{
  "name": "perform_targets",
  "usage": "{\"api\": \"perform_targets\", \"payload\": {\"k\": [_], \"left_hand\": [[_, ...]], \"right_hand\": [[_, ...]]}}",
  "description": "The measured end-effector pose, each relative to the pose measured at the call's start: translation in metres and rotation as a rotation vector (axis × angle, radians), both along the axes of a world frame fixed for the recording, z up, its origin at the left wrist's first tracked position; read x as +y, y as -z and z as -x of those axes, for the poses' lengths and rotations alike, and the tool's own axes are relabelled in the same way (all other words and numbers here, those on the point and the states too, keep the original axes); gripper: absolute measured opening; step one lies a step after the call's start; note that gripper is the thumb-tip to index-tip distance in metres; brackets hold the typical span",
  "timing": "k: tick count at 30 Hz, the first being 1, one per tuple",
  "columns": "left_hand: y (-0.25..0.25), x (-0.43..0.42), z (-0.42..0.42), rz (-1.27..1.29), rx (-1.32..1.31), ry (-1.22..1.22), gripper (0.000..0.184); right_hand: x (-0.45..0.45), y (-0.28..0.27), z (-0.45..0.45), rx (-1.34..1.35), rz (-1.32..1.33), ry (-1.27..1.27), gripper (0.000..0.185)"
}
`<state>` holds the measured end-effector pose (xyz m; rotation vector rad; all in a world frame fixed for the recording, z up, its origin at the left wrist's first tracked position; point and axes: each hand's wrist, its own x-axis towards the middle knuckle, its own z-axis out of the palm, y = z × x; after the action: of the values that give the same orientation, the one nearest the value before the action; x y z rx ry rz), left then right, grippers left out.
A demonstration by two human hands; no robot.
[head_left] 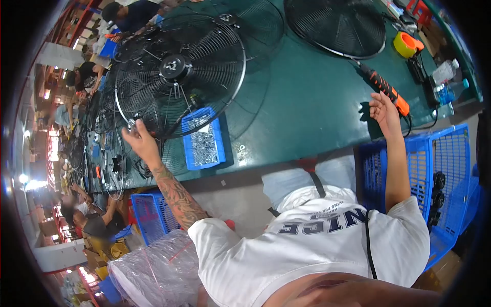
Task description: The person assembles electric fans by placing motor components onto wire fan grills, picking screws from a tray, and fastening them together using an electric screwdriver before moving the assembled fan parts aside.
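A round black fan guard with a shiny metal rim and a dark hub at its middle lies at the left of the green table. My left hand is at the lower-left part of its rim, fingers spread; whether they touch the rim is hard to make out. My right hand hovers over the table's right part, fingers loosely bent and apart, holding nothing. Just beyond it lies an orange and black electric screwdriver. Below the guard, a blue bin holds many small metal screws.
Another fan guard lies at the far side of the green table. A yellow and orange tape roll and plastic bottles are at the right. Blue crates stand below the table edge. Other people work along the left.
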<state>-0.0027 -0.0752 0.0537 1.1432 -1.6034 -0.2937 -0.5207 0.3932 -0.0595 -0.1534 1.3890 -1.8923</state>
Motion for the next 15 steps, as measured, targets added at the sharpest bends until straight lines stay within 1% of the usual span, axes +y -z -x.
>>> {"api": "perform_targets", "payload": {"k": [1,2,4,6,7,8,9,10,11,12,13,14,15], "left_hand": [[-0.011,0.014,-0.003,-0.026,-0.104,-0.037,0.073],[-0.023,0.040,0.009,0.080,-0.137,-0.106,0.067],[-0.034,0.096,0.024,0.166,-0.167,-0.126,0.047],[-0.018,0.157,0.037,0.060,-0.027,0.096,0.024],[-0.001,0.184,0.042,0.173,-0.192,0.223,0.016],[0.022,0.222,0.052,0.036,-0.153,0.262,0.012],[0.050,0.252,0.055,-0.161,-0.186,0.444,0.008],[0.054,0.280,0.077,-0.283,-0.361,0.683,0.005],[0.071,0.307,0.090,-0.498,-0.374,0.820,0.005],[0.082,0.328,0.101,-0.677,-0.463,0.942,0.007],[0.089,0.344,0.106,-0.859,-0.549,1.059,0.009],[0.095,0.353,0.105,-0.878,-0.554,1.061,0.009],[0.100,0.362,0.105,-1.030,-0.547,1.165,0.011]], "right_hand": [[-0.001,-0.007,-0.007,0.000,-0.049,0.009,0.039],[0.000,-0.008,-0.013,0.016,-0.057,-0.001,0.039],[0.006,-0.014,-0.035,0.117,-0.020,-0.135,0.037],[0.016,-0.020,-0.059,0.180,-0.006,-0.414,0.032],[0.019,-0.022,-0.072,0.155,0.004,-0.573,0.030],[0.023,-0.014,-0.086,0.185,-0.009,-0.697,0.028],[0.022,-0.014,-0.100,0.189,-0.014,-0.821,0.025],[0.020,-0.009,-0.115,0.126,-0.044,-0.936,0.022],[0.017,-0.004,-0.129,0.140,-0.075,-1.034,0.020],[0.016,0.001,-0.141,0.161,-0.105,-1.135,0.019],[0.020,0.006,-0.151,0.138,-0.112,-1.131,0.019],[0.023,0.011,-0.162,0.245,-0.053,-1.194,0.017],[0.028,0.014,-0.170,0.363,0.009,-1.254,0.016]]}}
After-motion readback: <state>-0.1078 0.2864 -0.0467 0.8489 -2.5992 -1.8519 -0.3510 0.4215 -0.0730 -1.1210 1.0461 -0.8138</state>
